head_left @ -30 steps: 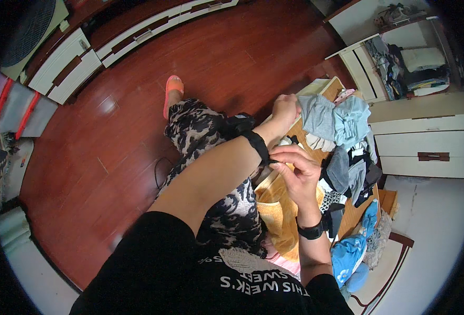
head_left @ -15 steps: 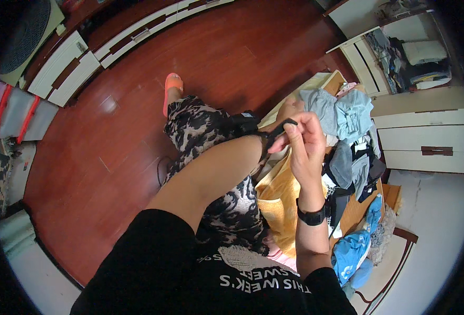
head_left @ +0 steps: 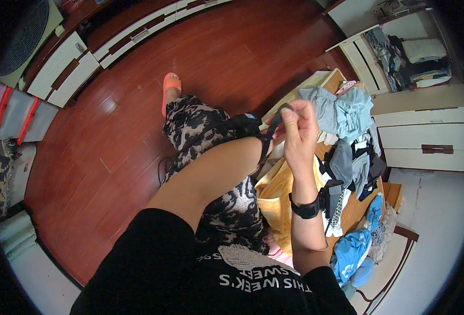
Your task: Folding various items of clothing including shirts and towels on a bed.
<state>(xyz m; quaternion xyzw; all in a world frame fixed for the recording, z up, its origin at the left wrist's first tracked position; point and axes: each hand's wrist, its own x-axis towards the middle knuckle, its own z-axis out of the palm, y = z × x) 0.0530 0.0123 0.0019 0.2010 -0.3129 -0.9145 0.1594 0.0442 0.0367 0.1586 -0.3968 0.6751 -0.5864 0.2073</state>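
My right hand (head_left: 301,128) is raised in the middle of the view, with thumb and fingers pinched on the end of a black strap (head_left: 275,122). The strap runs down to my left wrist, at the end of my left forearm (head_left: 221,163). A black boxy device (head_left: 244,125) sits beside that wrist. My left hand is almost wholly hidden behind the strap and my right hand, so its fingers cannot be read. Around my right wrist is a black band (head_left: 305,210) with a dark box (head_left: 331,197) on its outer side. Below lies a yellow cloth (head_left: 276,199).
Piled clothes (head_left: 355,113), grey, pale blue and black, lie on a wooden surface (head_left: 371,207) at the right. Blue flowered fabric (head_left: 354,249) is nearer. White drawers (head_left: 426,139) stand beyond. My patterned trousers (head_left: 200,123) and an orange slipper (head_left: 172,84) show over the red floor (head_left: 106,136).
My right hand has moved slightly up and left, pulling the strap more upright. Its forearm has turned, bringing the dark box on the wristband into view.
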